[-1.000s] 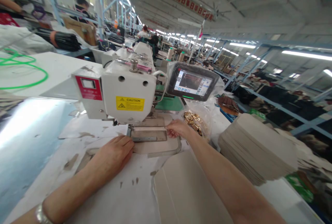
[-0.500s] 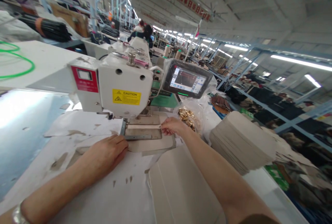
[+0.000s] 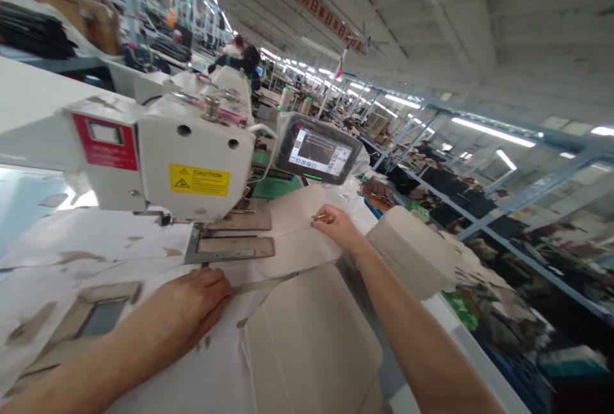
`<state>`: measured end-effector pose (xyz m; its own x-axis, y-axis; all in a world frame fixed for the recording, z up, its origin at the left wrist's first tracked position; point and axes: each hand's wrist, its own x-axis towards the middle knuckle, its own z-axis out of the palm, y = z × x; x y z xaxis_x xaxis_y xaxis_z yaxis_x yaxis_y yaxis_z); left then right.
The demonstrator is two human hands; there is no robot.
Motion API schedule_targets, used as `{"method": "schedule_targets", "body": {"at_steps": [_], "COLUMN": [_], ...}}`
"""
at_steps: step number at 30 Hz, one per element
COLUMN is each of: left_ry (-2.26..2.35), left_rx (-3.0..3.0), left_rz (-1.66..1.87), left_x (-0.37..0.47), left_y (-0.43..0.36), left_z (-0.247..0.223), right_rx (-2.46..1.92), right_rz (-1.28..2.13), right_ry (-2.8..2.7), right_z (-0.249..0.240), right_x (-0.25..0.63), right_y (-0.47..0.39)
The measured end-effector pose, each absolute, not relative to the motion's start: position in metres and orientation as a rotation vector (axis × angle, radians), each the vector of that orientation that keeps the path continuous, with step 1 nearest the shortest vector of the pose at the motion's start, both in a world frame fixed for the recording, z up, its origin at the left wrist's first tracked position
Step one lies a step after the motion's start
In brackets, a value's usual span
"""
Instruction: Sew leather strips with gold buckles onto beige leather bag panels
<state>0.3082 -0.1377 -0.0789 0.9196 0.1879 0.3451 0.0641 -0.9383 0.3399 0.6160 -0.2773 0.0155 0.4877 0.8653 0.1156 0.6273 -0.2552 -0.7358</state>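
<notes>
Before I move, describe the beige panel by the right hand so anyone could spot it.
Find the white machine with the yellow caution label. Below its screen, right of the metal clamp, lies the beige panel. Unlike the beige pieces nearer the camera and the stack farther right, it has the right hand at its edge.

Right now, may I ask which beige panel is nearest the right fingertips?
The panel beside the metal frame: fingertips of the right hand overlap it in view; the front pile and rightmost stack lie farther off.
</notes>
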Motion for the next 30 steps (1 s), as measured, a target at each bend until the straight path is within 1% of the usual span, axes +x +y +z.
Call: {"method": "schedule_targets", "body": {"at_steps": [3,6,9,12,14,17,18,19,21,23,26,30], "left_ry": [0.175,0.227,0.304,0.346,0.341,0.303,0.279,0.247,0.133,-0.019,-0.104,0.105], "left_rx": [2.733,2.7,2.706,2.715,2.707,2.699,2.701,2.705,2.696,2.637,2.459,2.268], "left_rz": [0.299,0.168,0.082,-0.014,-0.031,0.041,0.081,0.125,0.193,0.198,0.13,0.163], "left_x": [0.326,0.347,0.367,0.379,0.382,0.382,0.381,0.38,0.379,0.377,0.372,0.361], "left_y": [-0.162,-0.188,-0.206,-0.213,-0.214,-0.213,-0.213,-0.214,-0.215,-0.215,-0.214,-0.207], "left_z": [-0.057,-0.038,-0.033,-0.036,-0.039,-0.041,-0.041,-0.042,-0.044,-0.046,-0.05,-0.051], "right_rx": [-1.924,-1.911,-1.913,-1.951,-2.041,-2.333,-2.436,-2.514,-2.583,-2.513,-2.274,-2.034], "right_rz": [0.387,0.326,0.267,0.234,0.224,0.301,0.28,0.159,-0.072,-0.097,0.197,0.641], "right_ry": [-1.225,-1.205,-1.163,-1.061,-0.952,-0.738,-0.7,-0.719,-0.77,-0.829,-0.921,-0.915], "right_z": [0.023,0.032,0.042,0.059,0.076,0.101,0.107,0.109,0.103,0.084,0.043,-0.002], "right_x": [0.609,0.6,0.592,0.586,0.584,0.592,0.597,0.601,0.609,0.608,0.589,0.551], "right_y": [-0.296,-0.312,-0.33,-0.366,-0.406,-0.48,-0.503,-0.523,-0.545,-0.544,-0.507,-0.446]}}
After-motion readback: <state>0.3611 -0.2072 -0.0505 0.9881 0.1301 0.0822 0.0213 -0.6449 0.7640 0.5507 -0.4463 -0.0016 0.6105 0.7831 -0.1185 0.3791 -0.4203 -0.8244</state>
